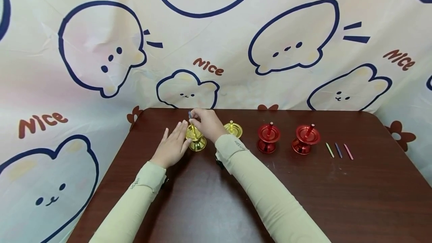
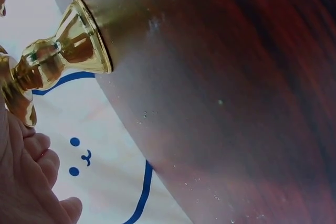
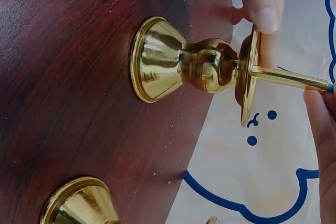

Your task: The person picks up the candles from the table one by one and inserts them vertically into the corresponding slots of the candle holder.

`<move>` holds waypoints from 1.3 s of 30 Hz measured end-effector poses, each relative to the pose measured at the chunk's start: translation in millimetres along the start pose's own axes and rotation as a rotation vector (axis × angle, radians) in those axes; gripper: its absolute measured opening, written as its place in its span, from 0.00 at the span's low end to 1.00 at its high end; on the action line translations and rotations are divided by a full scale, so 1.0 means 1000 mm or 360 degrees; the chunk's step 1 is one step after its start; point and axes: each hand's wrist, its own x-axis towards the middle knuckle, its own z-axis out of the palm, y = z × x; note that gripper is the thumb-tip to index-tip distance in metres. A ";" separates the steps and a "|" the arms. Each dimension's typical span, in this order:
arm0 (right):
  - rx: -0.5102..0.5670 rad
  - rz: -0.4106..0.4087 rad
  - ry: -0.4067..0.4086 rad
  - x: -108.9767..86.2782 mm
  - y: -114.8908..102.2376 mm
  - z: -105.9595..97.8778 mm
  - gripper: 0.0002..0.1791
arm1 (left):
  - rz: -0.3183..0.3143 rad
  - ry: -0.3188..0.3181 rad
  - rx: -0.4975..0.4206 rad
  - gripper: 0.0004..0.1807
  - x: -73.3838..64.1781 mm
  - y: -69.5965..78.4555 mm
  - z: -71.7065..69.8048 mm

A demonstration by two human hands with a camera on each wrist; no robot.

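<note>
A gold candle holder (image 1: 197,143) stands upright at the table's far left, with a thin gold tube (image 3: 289,78) rising from its dish. My left hand (image 1: 172,145) rests against the left edge of the dish with its fingers straight. In the right wrist view, its thumb (image 3: 258,3) touches the dish rim. Over the tube, my right hand (image 1: 207,123) pinches a thin blue candle (image 1: 190,115) between thumb and finger. The blue candle's lower end (image 3: 330,87) meets the tube's top, and the fingers hide most of it.
A second gold holder (image 1: 234,129) stands behind my right wrist, partly covered by it. Two red holders (image 1: 267,145) (image 1: 302,146) follow to the right. Beyond them lie a green candle (image 1: 329,150), a blue one (image 1: 338,150) and a pink one (image 1: 348,152). A patterned cloth (image 1: 236,48) hangs behind the table.
</note>
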 end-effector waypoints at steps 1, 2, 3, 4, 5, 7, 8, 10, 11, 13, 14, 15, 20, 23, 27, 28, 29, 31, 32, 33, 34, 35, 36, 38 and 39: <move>-0.0002 0.0006 0.0001 0.000 0.000 0.001 0.07 | 0.0000 0.0001 -0.0001 0.38 0.000 0.000 0.000; 0.0000 0.0012 -0.0004 0.000 -0.001 0.001 0.07 | -0.0001 0.0003 -0.0002 0.38 0.000 0.000 0.000; 0.0004 0.0016 -0.0011 0.000 -0.001 0.001 0.07 | -0.0003 0.0000 -0.0005 0.38 0.000 -0.001 0.000; 0.0007 0.0018 -0.0018 0.001 -0.001 0.001 0.07 | -0.0004 0.0002 -0.0004 0.38 -0.001 -0.001 0.001; 0.0014 0.0019 -0.0025 0.001 -0.002 0.002 0.07 | -0.0005 0.0003 -0.0003 0.38 -0.001 -0.002 0.001; 0.0026 0.0027 -0.0052 0.001 -0.002 0.003 0.07 | -0.0011 0.0002 0.0003 0.38 -0.002 -0.003 0.002; 0.0033 0.0033 -0.0065 0.001 -0.002 0.003 0.07 | -0.0013 0.0003 0.0013 0.38 -0.003 -0.004 0.003; 0.0037 0.0049 -0.0082 0.001 -0.002 0.004 0.06 | -0.0013 0.0001 0.0021 0.38 -0.003 -0.005 0.005; 0.0038 0.0060 -0.0084 0.001 -0.001 0.005 0.06 | -0.0011 0.0001 0.0020 0.38 -0.003 -0.005 0.005; 0.0041 0.0077 -0.0081 0.002 0.000 0.006 0.06 | -0.0003 0.0001 0.0019 0.38 -0.003 -0.005 0.005; 0.0040 0.0083 -0.0076 0.002 0.000 0.006 0.06 | 0.0002 -0.0001 0.0017 0.38 -0.003 -0.005 0.005; 0.0043 0.0087 -0.0072 0.002 0.000 0.007 0.05 | 0.0003 -0.0005 0.0011 0.38 -0.003 -0.005 0.005; 0.0071 0.0056 -0.0059 0.001 0.001 0.009 0.05 | -0.0008 -0.0026 0.0028 0.38 -0.005 -0.004 0.004; 0.0094 0.0049 -0.0031 0.000 0.002 0.010 0.06 | -0.0006 -0.0028 0.0028 0.38 -0.006 -0.003 0.003; 0.0119 0.0077 0.0026 -0.001 0.004 0.012 0.07 | 0.0016 -0.0008 0.0027 0.38 -0.004 -0.001 0.001; 0.0122 0.0086 0.0036 -0.001 0.005 0.012 0.08 | 0.0019 -0.0005 0.0030 0.38 -0.003 -0.001 0.000; 0.0126 0.0094 0.0045 -0.001 0.005 0.012 0.08 | 0.0023 0.0001 0.0036 0.38 -0.003 -0.001 0.000; 0.0145 0.0102 0.0055 -0.001 0.005 0.011 0.09 | 0.0021 0.0004 0.0039 0.38 -0.002 -0.001 -0.001; 0.0151 0.0105 0.0058 -0.001 0.005 0.011 0.09 | 0.0017 0.0003 0.0040 0.38 -0.002 -0.001 -0.001; 0.0154 0.0109 0.0060 -0.001 0.004 0.011 0.09 | 0.0015 0.0005 0.0042 0.38 -0.001 -0.001 -0.001; 0.0153 0.0112 0.0062 -0.002 0.004 0.010 0.09 | 0.0012 0.0005 0.0045 0.38 -0.001 -0.001 -0.002; 0.0153 0.0114 0.0066 -0.002 0.003 0.010 0.10 | 0.0014 0.0009 0.0045 0.38 -0.001 -0.001 -0.002; 0.0154 0.0117 0.0070 -0.002 0.003 0.009 0.10 | 0.0014 0.0005 0.0044 0.38 -0.001 0.000 -0.002; 0.0155 0.0124 0.0079 -0.002 0.001 0.010 0.09 | 0.0014 0.0004 0.0044 0.38 -0.002 0.000 -0.003; 0.0157 0.0125 0.0081 -0.002 0.001 0.010 0.09 | 0.0013 0.0002 0.0045 0.38 -0.002 -0.001 -0.004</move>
